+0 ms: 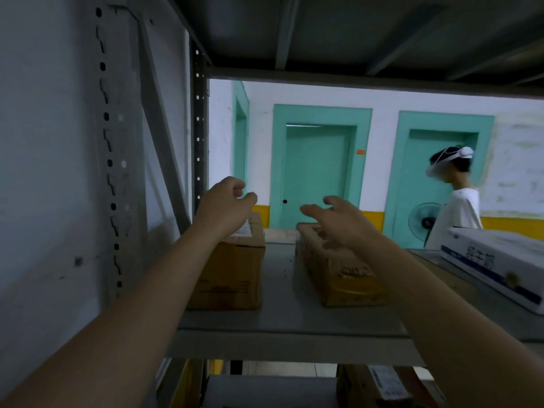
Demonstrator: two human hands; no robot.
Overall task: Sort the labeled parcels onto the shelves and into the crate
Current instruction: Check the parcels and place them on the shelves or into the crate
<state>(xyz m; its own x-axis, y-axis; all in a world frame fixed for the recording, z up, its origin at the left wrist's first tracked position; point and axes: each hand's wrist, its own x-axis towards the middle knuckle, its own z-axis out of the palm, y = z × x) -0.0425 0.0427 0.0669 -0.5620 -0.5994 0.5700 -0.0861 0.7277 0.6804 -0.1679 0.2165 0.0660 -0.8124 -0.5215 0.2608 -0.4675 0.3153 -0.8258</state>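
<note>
Shelf: grey metal shelf carries three parcels.
White box: white printed carton at 3 o'clock.
Left parcel: brown taped cardboard box under the empty, loosely curled left hand.
Right parcel: long brown cardboard box under the empty, spread right hand.
Risk: I judge a careless reach could nudge either parcel backward off the open rear edge.

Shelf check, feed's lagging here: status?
Left hand and right hand open, holding nothing. Two brown boxes on shelf. Nothing in the way.

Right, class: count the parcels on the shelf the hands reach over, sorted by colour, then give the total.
Brown cardboard parcels: 2, the left parcel and the middle parcel
White parcel with blue print: 1, the white parcel
Total: 3
</note>
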